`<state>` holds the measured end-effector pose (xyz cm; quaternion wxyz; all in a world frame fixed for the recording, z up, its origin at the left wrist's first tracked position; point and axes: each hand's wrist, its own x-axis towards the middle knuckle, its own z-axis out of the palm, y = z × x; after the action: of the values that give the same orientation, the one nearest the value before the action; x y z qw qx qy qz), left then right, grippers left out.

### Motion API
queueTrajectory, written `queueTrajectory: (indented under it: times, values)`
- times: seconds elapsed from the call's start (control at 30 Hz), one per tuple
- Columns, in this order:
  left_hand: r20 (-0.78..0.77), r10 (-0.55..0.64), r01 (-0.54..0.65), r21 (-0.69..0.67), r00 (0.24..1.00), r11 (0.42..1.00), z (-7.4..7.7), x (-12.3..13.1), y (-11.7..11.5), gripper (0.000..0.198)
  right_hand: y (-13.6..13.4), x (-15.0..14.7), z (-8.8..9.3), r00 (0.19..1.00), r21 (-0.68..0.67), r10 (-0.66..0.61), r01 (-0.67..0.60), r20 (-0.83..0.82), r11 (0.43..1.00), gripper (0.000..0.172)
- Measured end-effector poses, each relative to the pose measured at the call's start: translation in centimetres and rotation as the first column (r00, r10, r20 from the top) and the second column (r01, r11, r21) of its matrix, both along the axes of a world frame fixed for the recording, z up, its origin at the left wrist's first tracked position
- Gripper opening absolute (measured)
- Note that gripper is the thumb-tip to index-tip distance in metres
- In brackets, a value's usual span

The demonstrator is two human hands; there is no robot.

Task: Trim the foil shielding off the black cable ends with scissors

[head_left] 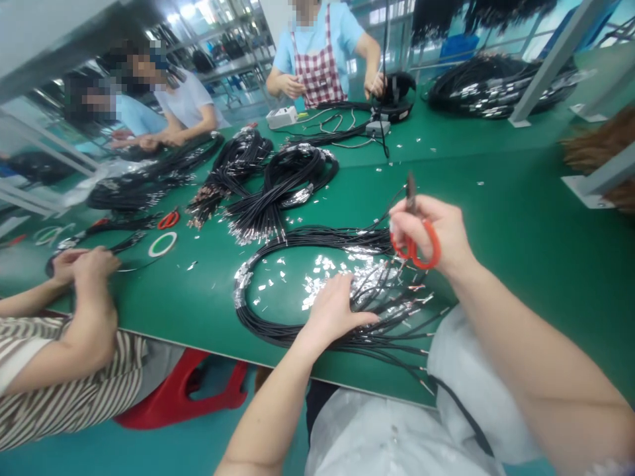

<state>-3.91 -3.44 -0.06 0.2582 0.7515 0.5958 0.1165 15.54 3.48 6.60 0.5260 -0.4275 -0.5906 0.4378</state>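
A bundle of black cables [270, 328] lies in a U-shaped loop on the green table, with silver wrapping [243, 284] round its bend. My left hand [331, 309] rests on the lower run of the bundle, thumb stretched out and fingers apart. Loose cable ends with bare tips fan out to the right of it. Small silver scraps [322, 268] are scattered inside the loop. Above the upper cable ends, my right hand [446, 228] is closed round scissors [433, 248] with orange-red handles, blades pointing up and away. Whether the blades are apart is unclear.
More cable bundles [297, 175] lie further back. A roll of tape [163, 244] and other red-handled scissors [169, 219] sit to the left, near a co-worker's hands [84, 268]. Another person works across the table [501, 198]. Metal posts [548, 73] stand at the right.
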Motion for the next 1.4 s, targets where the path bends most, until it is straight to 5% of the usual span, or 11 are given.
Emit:
queueTrajectory:
  times: [0.1, 0.23, 0.5, 0.6, 0.77, 0.9, 0.97, 1.07, 1.17, 1.3, 1.4]
  values:
    - [-0.137, -0.027, 0.039, 0.086, 0.990, 0.996, -0.5, 1.0, -0.4, 0.055, 0.5, 1.6, 0.7, 0.972, 0.111, -0.196, 0.211, -0.133, 0.971, 0.016]
    - [-0.218, -0.123, 0.143, 0.078, 0.968, 0.987, -0.5, 1.5, 0.0, 0.035, 0.3, 3.5, 1.3, 0.957, 0.177, -0.256, 0.277, -0.135, 0.944, 0.015]
    - [0.041, -0.175, 0.179, -0.154, 0.984, 0.972, -0.7, 1.2, 1.9, 0.022, -0.6, 4.2, 3.1, 0.975, 0.025, 0.020, -0.026, 0.221, 0.999, 0.016]
    - [0.128, -0.106, 0.125, -0.149, 0.986, 0.981, -0.4, 0.8, 2.3, 0.021, 0.5, 4.4, 3.7, 0.977, 0.097, -0.002, -0.020, 0.215, 0.995, 0.009]
    - [0.397, 0.109, -0.087, -0.073, 0.911, 0.994, 1.7, -1.8, 3.9, 0.005, 1.8, 5.7, 3.8, 0.973, 0.221, -0.026, -0.026, 0.231, 0.975, 0.024]
    - [0.595, 0.339, -0.351, -0.101, 0.728, 0.931, 2.8, -4.6, 6.0, 0.012, 0.7, 7.0, 1.2, 0.957, 0.102, 0.021, -0.052, 0.290, 0.993, 0.022]
    - [0.610, 0.408, -0.374, -0.191, 0.679, 0.908, 2.1, -5.3, 6.9, 0.017, -0.1, 7.4, -0.8, 0.953, 0.000, 0.050, -0.052, 0.298, 0.999, 0.023]
    - [0.505, 0.499, -0.445, -0.234, 0.704, 0.865, 0.0, -5.2, 7.7, 0.018, -1.0, 7.6, -3.6, 0.944, -0.131, 0.138, -0.103, 0.299, 0.986, 0.027]
    - [0.170, 0.507, -0.519, 0.033, 0.845, 0.854, -1.6, -4.2, 7.6, 0.036, -1.2, 7.7, -4.7, 0.927, -0.170, 0.188, -0.139, 0.324, 0.976, 0.027]
    - [-0.165, 0.424, -0.334, 0.396, 0.890, 0.855, -0.9, -1.6, 5.7, 0.049, -0.7, 8.1, -3.8, 0.958, -0.113, 0.040, -0.008, 0.283, 0.994, 0.030]
    - [-0.271, 0.233, -0.104, 0.417, 0.934, 0.903, 0.2, 1.2, 3.5, 0.027, -0.4, 8.3, -2.9, 0.969, -0.063, -0.061, 0.078, 0.239, 0.995, 0.028]
